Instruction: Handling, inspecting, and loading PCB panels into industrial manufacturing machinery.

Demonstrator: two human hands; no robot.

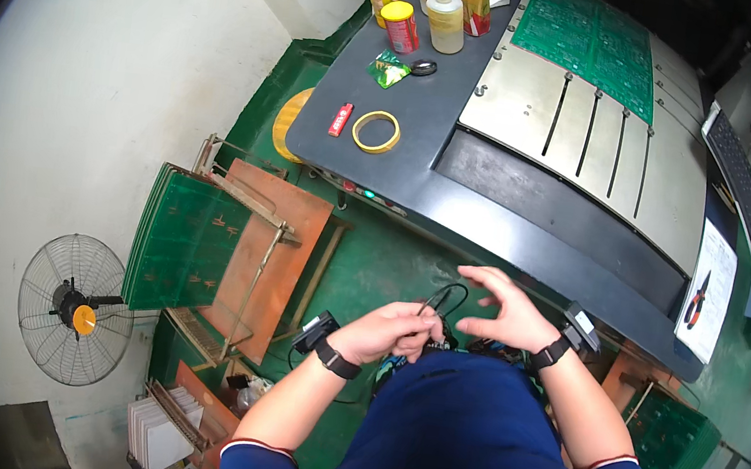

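Observation:
My left hand (396, 333) is closed on a thin black cable (452, 292), which loops up between my two hands. Its fingers pinch the cable in front of my body. To the right of the loop, my right hand (513, 315) is open, thumb and fingers apart, with nothing seen in it. Each wrist wears a black strap with a small box-like device; the left device (317, 331) and the right device (581, 326) stand out to the outer sides. Where the cable runs below my hands is partly hidden.
Ahead stands a dark machine table (313, 128) with a green circuit panel (591, 45), yellow tape roll (374, 148), red lighter (341, 120) and several bottles. Pliers (696, 300) lie on papers at right. At left are a rack of green boards (183, 239) and a fan (75, 310).

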